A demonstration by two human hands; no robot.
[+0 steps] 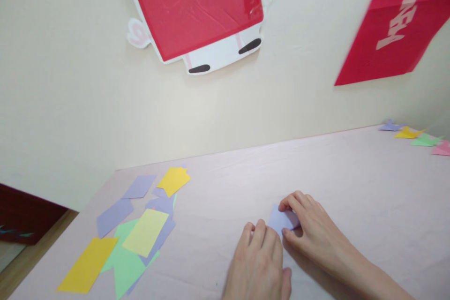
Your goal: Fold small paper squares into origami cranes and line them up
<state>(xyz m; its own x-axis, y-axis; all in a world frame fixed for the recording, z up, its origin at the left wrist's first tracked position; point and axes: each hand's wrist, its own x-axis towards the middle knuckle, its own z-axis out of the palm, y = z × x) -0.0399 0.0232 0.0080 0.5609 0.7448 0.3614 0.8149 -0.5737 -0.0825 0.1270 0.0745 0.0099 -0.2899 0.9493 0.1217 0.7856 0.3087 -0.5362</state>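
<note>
A small piece of purple paper (277, 218) lies on the cloth-covered table between my hands. My right hand (311, 227) has its thumb and bent fingers around the paper's right part, gripping it at the near and far edges. Close by on the left, my left hand (259, 260) rests palm down with its fingers slightly bent and its thumb apart. Its fingertips reach the paper's near left edge; whether they press on it is hard to see. My right fingers cover part of the paper, so its folds are partly hidden.
Loose paper pieces, including a yellow sheet (87, 265), a pale yellow sheet (146, 233) and green paper (126, 262), overlap at the left. Folded paper shapes (408, 132) stand in a row at the far right. Red decorations (200, 4) hang on the wall (281, 103) behind.
</note>
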